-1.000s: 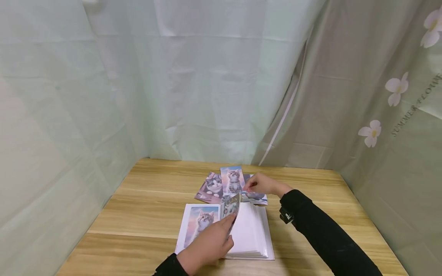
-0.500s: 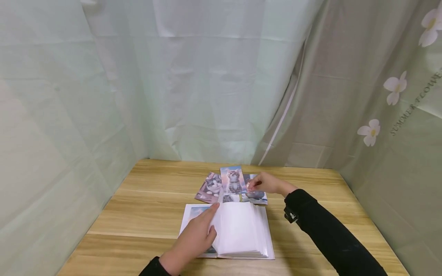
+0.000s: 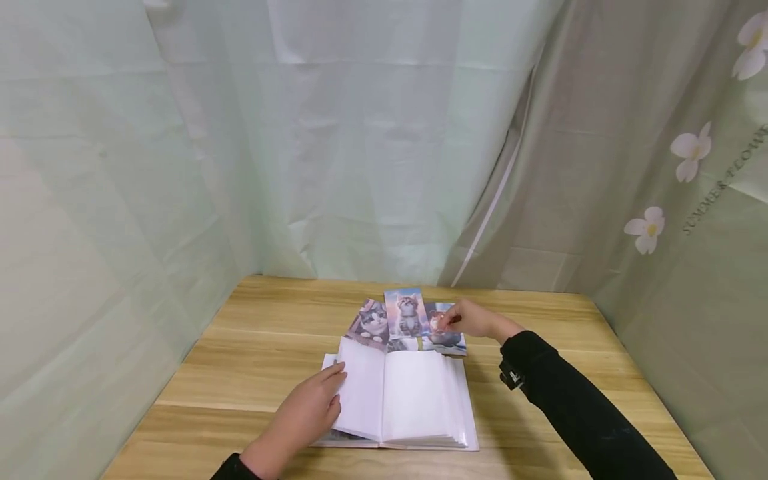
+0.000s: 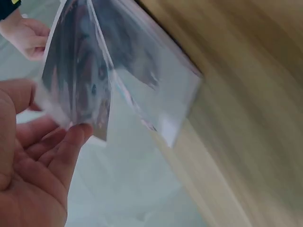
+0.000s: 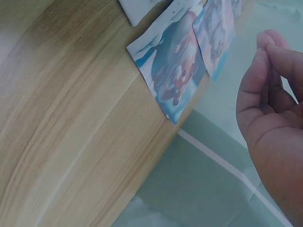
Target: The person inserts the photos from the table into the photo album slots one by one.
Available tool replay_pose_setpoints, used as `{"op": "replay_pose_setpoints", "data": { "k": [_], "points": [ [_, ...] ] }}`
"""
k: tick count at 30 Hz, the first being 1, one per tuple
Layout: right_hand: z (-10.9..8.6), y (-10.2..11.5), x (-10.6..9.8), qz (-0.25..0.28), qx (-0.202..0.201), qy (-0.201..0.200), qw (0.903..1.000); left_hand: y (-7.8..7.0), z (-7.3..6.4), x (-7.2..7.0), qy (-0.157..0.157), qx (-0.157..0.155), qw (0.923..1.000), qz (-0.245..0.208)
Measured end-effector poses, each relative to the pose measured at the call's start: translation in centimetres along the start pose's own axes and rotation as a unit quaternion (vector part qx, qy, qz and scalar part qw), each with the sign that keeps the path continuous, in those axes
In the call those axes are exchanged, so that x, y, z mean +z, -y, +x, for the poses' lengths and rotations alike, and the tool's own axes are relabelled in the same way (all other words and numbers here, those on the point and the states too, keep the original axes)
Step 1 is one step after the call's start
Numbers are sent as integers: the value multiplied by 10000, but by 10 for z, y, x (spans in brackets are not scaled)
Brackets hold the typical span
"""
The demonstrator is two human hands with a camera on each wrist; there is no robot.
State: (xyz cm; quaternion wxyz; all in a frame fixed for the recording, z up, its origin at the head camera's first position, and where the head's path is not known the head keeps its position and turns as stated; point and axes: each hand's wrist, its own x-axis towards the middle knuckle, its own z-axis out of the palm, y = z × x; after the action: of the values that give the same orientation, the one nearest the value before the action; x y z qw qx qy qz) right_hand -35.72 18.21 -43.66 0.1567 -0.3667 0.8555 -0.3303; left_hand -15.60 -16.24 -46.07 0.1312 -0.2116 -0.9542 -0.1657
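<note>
An open photo album (image 3: 473,433) lies on the table, white pages facing up. My left hand (image 3: 303,413) pinches the edge of a raised page (image 3: 360,390), which leans over the album's left side and covers most of it. The left wrist view shows that page's glossy picture side (image 4: 78,80) with the thumb and fingers at its edge. My right hand (image 3: 477,320) hovers over the right cat photo (image 3: 447,341). In the right wrist view its thumb meets its curled fingertips (image 5: 267,52), with nothing seen between them.
Loose cat photos overlap behind the album: a kitten photo (image 3: 408,313) in the middle and a grey-and-white cat photo (image 3: 369,323) at left. The wooden table (image 3: 240,347) ends at a pale curtain (image 3: 360,167) at the back.
My left hand has turned the album page from right to left, so its white back now shows over the left side. My right hand has shifted slightly right above the photos.
</note>
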Motion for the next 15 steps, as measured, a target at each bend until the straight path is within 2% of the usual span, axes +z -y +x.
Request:
{"op": "replay_pose_setpoints", "data": {
  "k": [9,12,15],
  "points": [
    [-4,-5,1,7,-9,31,10000,21,-12,7,1040,28,9943,-222],
    [-4,-5,-1,0,56,13,10000,23,-15,12,1446,-151,9886,-383],
    [-5,-3,-6,-97,82,-45,9999,23,-16,16,1689,-257,9843,-452]
  ]
}}
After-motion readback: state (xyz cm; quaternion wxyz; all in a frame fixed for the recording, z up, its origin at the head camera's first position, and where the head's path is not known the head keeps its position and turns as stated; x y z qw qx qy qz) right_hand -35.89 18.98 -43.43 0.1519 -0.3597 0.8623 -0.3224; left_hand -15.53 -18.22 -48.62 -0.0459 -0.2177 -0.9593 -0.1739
